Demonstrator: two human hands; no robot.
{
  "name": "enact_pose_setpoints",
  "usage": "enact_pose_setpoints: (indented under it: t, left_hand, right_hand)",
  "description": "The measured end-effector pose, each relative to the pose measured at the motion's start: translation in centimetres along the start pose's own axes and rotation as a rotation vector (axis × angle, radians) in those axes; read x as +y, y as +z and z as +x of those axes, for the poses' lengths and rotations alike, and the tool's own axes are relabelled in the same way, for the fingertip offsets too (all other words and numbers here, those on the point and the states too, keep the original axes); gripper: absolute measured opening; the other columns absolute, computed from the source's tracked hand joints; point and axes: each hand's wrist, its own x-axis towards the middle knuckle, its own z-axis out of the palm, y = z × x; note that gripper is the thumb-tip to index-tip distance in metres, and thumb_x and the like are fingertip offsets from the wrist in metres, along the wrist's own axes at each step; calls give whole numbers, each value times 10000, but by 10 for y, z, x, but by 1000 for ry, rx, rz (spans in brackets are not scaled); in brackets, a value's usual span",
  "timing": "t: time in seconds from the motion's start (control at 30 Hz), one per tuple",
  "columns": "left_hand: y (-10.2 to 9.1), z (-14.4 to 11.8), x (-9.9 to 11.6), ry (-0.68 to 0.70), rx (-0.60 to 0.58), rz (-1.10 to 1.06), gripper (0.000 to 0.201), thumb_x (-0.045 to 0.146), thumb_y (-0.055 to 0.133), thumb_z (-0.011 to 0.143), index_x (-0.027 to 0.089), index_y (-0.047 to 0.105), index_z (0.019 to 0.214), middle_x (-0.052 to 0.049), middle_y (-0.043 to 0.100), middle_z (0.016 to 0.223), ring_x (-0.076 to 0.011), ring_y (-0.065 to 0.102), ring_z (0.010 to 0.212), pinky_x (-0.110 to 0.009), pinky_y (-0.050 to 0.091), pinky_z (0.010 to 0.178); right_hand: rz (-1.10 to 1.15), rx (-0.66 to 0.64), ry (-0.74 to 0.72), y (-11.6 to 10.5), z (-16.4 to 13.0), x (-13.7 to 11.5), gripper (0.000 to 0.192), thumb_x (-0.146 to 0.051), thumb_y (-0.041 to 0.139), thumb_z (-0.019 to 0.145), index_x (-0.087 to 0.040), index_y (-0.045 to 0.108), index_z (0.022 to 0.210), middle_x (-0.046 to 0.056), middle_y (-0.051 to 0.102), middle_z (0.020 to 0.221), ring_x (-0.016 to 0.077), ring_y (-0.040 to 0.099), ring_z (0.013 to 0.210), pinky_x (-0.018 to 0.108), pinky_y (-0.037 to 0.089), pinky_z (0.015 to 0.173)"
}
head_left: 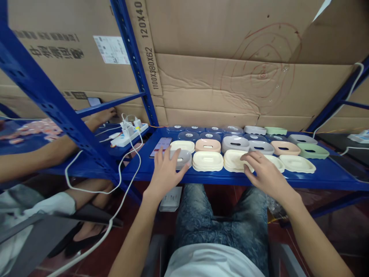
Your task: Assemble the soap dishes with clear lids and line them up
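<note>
The left hand (165,169) lies flat and open on a grey plastic soap dish (182,157). Just right of that dish, the right hand (261,171) rests, fingers spread, on a cream plastic soap dish (234,159).

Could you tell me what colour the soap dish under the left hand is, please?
Grey; the soap dish under the left hand shows best in the head view.

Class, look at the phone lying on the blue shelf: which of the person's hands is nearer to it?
Left. The left hand rests on a grey soap dish right beside the phone. The right hand sits far to the phone's right, on a cream dish.
</note>
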Motion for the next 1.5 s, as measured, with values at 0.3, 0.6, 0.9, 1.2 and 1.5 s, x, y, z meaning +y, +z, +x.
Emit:
enact_pose_setpoints:
  t: [0.3, 0.6, 0.9, 1.2, 1.5]
  left_hand:
    - [15, -8, 39, 185, -46, -52, 612, 522, 607, 1081, 164, 579, 1576, -236, 505, 1680, -514, 328, 1648, -738, 306, 1318]
    - [22, -6, 36, 186, 25, -139, 522, 452, 581, 1094, 168, 588, 1531, -214, 600, 1566, -449, 442, 1573, -694, 333, 1323]
    - [19, 92, 92, 334, -24, -319, 556, 452, 530, 1103, 151, 557, 1569, -212, 549, 1611, -407, 442, 1549, -609, 327, 1329]
    - [78, 203, 144, 444, -489, -406, 724, 302, 725, 883, 201, 587, 1587, -186, 618, 1598, -388, 558, 1502, -505, 455, 1239]
    - [96, 209, 137, 438, -555, -517, 805, 426, 868, 763, 229, 659, 1515, -169, 663, 1540, -406, 575, 1479, -516, 452, 1235]
  right_hand:
    - [41, -36, 9, 33, -17, 38, 164, -175, 631, 1032, -193, 692, 1183, 161, 728, 1211, 370, 706, 1176, 565, 621, 1008]
    - [6, 26, -53, 22, -16, 37, 156, -184, 553, 1094, -196, 658, 1208, 160, 720, 1182, 359, 694, 1153, 558, 615, 992]
    - [18, -7, -37, 12, -20, 25, 137, -205, 558, 1114, -211, 646, 1219, 142, 711, 1223, 348, 662, 1188, 547, 575, 1017]
    - [76, 48, 55, 1, -36, 28, 212, -193, 574, 1092, -249, 669, 1273, 130, 724, 1229, 353, 665, 1214, 567, 557, 1036]
    - [67, 2, 97, 5, -40, 35, 143, -231, 590, 1103, -225, 714, 1174, 161, 700, 1307, 359, 664, 1280, 583, 572, 1069]
